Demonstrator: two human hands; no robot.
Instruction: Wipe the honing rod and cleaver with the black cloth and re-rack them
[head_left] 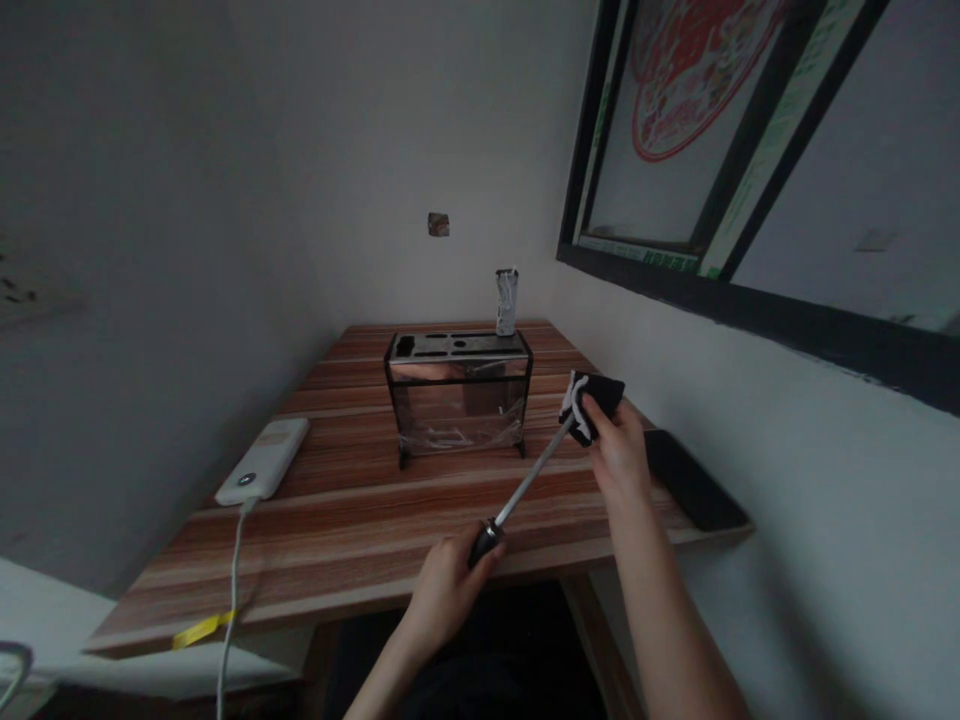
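Hands first, from the head camera, the only view: the left hand (442, 590) is closed around the dark handle (484, 540) of a slim metal rod (529, 480). The right hand (619, 455) is pinched on a black cloth (589, 400) with white markings, which is bunched over the rod's far end. The two hands are well apart, joined only by the rod.

The rod is held in the air above the near right part of the wooden table (360, 530). Its long axis runs on a diagonal, handle low and near the person, tip rising away and to the right toward the wall. The tip itself is hidden inside the cloth (so its exact end cannot be made out).

Just left of the cloth, and apart from it, a metal rack (459, 400) with a slotted top and shiny front stands on the table. Behind the rack, by the back wall, a small white carton (507, 300) stands upright. To the left lies a white power bank (264, 460), with its cable (232, 590) trailing over the near edge past a strip of yellow tape (199, 630). A flat black slab (694, 480) lies at the right edge, just beside the right wrist. A dark-framed panel (750, 300) hangs on the right wall above.
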